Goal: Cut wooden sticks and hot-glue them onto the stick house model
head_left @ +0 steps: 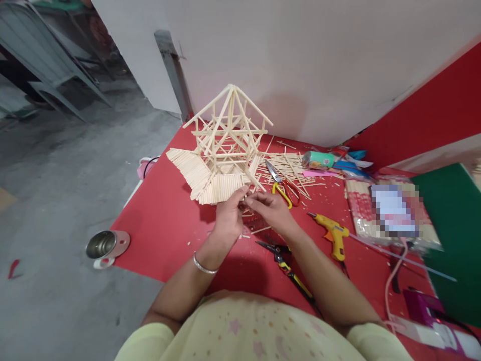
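Note:
A model pavilion (pixel 230 133) built of thin wooden sticks stands on the red table, with open roof rafters above and stick-covered panels flaring out at its base. My left hand (pixel 230 213) is closed at the lower edge of the front panel (pixel 227 188), thumb on top near its right end. Fingers bent together, my right hand (pixel 269 208) meets my left fingertips at that same corner. Whatever lies between the right fingers is too small to make out. Scissors (pixel 281 185) with yellow and red handles lie just beyond my right hand.
Loose sticks (pixel 289 168) are scattered behind the scissors. A yellow glue gun (pixel 332 233) and pliers-like cutters (pixel 287 271) lie near my right arm. A phone (pixel 394 210) rests on packed sticks. At the table's left edge stands a metal mug (pixel 119 243). A wall (pixel 300 60) rises behind.

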Demonstrator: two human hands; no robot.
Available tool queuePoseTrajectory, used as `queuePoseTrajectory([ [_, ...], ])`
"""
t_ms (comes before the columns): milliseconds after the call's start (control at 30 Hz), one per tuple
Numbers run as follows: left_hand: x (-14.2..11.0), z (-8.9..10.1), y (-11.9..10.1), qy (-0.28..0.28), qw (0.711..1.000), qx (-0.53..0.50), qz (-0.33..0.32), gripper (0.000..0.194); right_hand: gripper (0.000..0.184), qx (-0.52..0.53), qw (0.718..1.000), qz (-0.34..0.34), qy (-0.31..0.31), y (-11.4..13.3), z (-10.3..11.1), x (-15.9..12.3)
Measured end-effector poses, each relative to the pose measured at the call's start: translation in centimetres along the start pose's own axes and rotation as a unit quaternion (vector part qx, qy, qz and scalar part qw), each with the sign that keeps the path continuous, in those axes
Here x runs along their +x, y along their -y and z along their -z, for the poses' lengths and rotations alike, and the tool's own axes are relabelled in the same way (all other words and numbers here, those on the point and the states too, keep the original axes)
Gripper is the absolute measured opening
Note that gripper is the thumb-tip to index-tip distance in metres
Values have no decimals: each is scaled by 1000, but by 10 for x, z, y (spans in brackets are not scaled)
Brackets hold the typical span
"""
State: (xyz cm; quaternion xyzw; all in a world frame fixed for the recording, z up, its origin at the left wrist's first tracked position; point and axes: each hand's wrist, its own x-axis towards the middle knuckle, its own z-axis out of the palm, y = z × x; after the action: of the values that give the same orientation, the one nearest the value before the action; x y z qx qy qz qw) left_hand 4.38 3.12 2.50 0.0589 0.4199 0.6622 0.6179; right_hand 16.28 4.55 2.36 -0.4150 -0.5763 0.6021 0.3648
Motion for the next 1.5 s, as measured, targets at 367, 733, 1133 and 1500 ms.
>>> queuePoseTrajectory([
  [367, -20, 35, 37, 108, 984, 131, 44, 30, 38, -162, 987, 8, 17, -20, 23, -64],
  [733, -28, 20, 53, 183, 952, 247, -11, 35, 50, -631, 757, -122, -113, -22, 102, -8],
  [1133, -30, 16, 48, 214, 924, 311, -58, 35, 71, -518, 842, -19, -148, -21, 119, -40],
  [1500, -36, 16, 58, 250, 877, 387, -134, 22, 57, -497, 859, 28, -119, -23, 74, -145],
])
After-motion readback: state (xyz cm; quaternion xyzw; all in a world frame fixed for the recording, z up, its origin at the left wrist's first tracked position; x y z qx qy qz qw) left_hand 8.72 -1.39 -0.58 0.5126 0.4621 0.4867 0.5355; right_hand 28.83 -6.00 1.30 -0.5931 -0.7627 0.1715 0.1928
